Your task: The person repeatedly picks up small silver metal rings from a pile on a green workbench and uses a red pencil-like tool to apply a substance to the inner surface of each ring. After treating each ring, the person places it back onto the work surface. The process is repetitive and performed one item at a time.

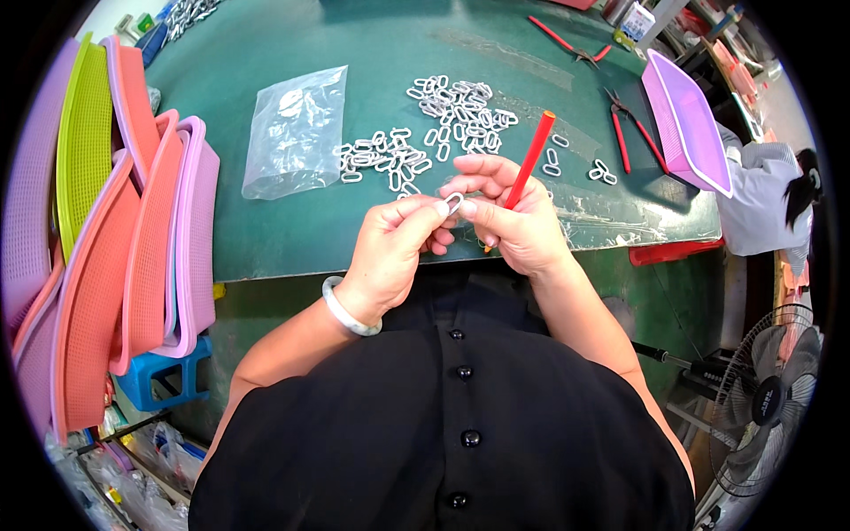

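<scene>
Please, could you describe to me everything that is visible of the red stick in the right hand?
The red stick is slim and straight, like a pen, with an orange top end; its material is unclear. The right hand holds it slanted over the green table, its upper end leaning right. The hand hides its middle; a yellowish tip shows below.

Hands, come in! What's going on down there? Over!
Left hand pinching metal link. Right hand on it too, holding red pen-like tool. Nothing seen blocking; loose links piled just beyond. Over.
</scene>
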Available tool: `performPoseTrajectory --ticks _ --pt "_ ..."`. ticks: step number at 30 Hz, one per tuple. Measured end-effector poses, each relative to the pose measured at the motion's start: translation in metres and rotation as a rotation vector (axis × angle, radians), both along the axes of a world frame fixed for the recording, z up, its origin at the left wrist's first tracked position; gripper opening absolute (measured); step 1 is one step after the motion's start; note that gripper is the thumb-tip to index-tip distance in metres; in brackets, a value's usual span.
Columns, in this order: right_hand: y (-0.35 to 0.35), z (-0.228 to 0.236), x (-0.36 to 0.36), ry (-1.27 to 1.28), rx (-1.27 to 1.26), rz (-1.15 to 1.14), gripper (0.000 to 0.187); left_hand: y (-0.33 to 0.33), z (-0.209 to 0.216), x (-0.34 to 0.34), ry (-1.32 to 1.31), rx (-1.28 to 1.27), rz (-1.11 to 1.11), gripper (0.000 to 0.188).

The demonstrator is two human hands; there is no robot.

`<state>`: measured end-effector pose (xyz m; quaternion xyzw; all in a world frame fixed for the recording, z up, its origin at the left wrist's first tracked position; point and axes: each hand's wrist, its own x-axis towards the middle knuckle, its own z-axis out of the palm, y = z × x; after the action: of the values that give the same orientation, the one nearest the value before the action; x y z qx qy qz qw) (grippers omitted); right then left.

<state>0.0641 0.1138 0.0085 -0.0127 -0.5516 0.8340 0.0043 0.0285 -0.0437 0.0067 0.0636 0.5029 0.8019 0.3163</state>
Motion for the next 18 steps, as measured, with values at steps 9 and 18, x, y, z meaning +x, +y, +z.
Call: performPoseTrajectory --ticks 9,18 --pt "-0.0047 -0.0036 0.0004 -0.003 0.013 0.03 0.038 -0.0057 -0.0057 0.0008 -0.027 -0.017 -0.013 0.017" --pt "-0.001 -0.0053 0.0004 -0.035 -0.005 0.036 0.037 -0.0021 -0.0046 0.0012 -0.028 -0.042 -0.021 0.017"
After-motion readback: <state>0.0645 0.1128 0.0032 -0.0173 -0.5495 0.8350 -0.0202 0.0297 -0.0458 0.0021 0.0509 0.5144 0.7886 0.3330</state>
